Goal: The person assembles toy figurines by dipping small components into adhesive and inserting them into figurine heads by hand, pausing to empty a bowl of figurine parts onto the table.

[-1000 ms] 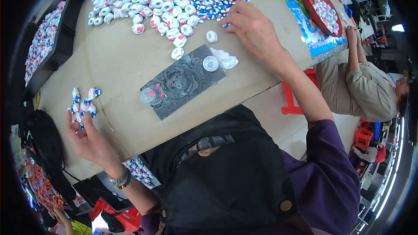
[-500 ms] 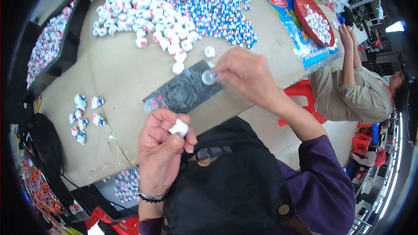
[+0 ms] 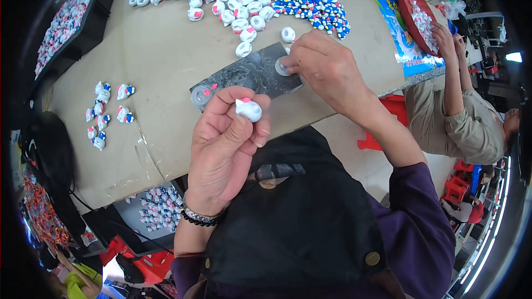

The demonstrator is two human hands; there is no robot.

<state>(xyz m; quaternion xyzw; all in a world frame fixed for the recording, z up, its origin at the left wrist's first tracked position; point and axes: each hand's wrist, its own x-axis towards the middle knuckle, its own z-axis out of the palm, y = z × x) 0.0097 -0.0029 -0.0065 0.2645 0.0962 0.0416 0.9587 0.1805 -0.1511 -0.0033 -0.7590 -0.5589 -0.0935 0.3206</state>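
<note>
White toy head [image 3: 250, 110] was pinched in the left hand [image 3: 224, 152], thumb against fingers, at the near edge of the dark slab [image 3: 252, 73]. The right hand [image 3: 333, 71] bunched its fingertips over a dish [image 3: 280, 68] at the slab's right end; whether they held anything was impossible to tell.

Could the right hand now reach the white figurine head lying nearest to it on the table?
Probably yes: the right hand is close to that white figurine head, and nothing visible blocks the way. Its fingertips are at the small clear dish, though.
</note>
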